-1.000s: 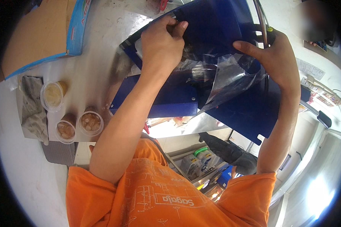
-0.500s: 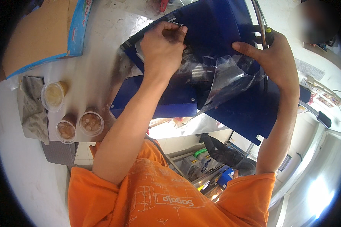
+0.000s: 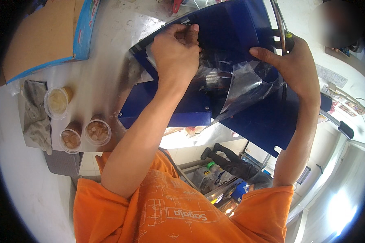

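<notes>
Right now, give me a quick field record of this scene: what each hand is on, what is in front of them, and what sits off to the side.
left hand: gripping the top edge of a clear plastic bag, fingers curled over it
right hand: holding the bag's other side, thumb pointing left
surface behind bag: blue metal machine with angled panels
bag contents: dark, unclear
counter, left side: three clear lidded cups of pale food on a tray
beside cups: grey cloth
far left: cardboard box with blue edge
clothing: orange shirt
</notes>
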`<state>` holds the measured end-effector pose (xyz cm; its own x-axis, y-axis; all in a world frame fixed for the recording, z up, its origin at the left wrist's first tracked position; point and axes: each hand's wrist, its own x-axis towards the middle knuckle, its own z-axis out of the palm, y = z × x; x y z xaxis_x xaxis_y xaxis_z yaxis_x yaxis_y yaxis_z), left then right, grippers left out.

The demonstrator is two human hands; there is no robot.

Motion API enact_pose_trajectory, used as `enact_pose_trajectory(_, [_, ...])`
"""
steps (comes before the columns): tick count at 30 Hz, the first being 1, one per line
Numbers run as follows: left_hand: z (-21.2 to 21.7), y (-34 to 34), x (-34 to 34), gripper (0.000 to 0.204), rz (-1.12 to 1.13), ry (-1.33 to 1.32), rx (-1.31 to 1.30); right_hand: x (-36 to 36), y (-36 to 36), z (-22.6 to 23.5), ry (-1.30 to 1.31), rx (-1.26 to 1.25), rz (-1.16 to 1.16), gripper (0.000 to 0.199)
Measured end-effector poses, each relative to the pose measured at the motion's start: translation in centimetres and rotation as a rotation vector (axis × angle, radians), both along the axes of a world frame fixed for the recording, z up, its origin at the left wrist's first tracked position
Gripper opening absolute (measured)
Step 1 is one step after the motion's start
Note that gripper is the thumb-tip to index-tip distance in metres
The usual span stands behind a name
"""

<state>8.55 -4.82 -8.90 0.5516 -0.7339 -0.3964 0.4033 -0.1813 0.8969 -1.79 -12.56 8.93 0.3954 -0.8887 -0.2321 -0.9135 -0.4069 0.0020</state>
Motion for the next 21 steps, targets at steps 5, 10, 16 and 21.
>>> enact_pose_trajectory(5, [-0.2,0.2,-0.4,0.022,0.074,0.015,-0.064,0.1,0.0,-0.1,-0.021,-0.001,0.008,0.043])
enact_pose_trajectory(10, [-0.3,0.3,-0.6,0.020,0.096,-0.092,-0.051,0.1,-0.1,0.1,-0.009,0.042,-0.017,0.042])
enact_pose_trajectory(16, [0.0,0.4,-0.5,0.024,0.114,-0.117,-0.076,-0.1,-0.1,-0.1,-0.012,0.015,0.010,0.043])
enact_pose_trajectory(21, [-0.9,0.3,-0.9,0.027,0.146,0.043,-0.141,0.0,-0.2,0.0,-0.004,0.028,-0.004,0.044])
